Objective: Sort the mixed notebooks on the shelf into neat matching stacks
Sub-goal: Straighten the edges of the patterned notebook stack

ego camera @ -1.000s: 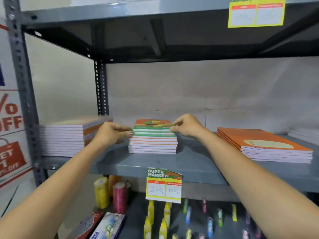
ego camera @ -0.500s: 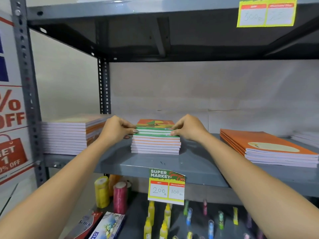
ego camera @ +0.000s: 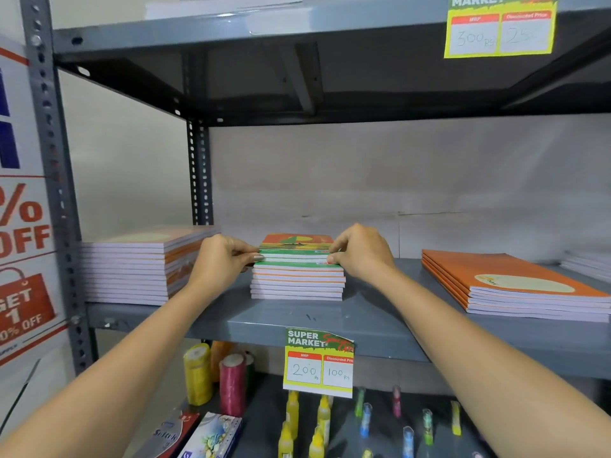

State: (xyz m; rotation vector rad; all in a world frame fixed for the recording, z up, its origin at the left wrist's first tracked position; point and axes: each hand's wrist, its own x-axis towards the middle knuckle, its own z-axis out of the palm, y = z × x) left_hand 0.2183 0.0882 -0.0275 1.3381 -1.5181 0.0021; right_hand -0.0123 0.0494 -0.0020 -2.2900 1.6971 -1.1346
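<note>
The green notebooks atop the mixed stack at frame centre are pinched from both ends, left hand and right hand equally near. Fingers are clamped on the short edges, so the long axis lies straight between them.

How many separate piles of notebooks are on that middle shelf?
4: a tall left stack, the middle stack both hands grip, an orange stack right, and a pale pile cut off by the frame edge.

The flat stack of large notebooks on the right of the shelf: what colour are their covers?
Orange, with a pale oval label on the top cover; the head view shows it.
</note>
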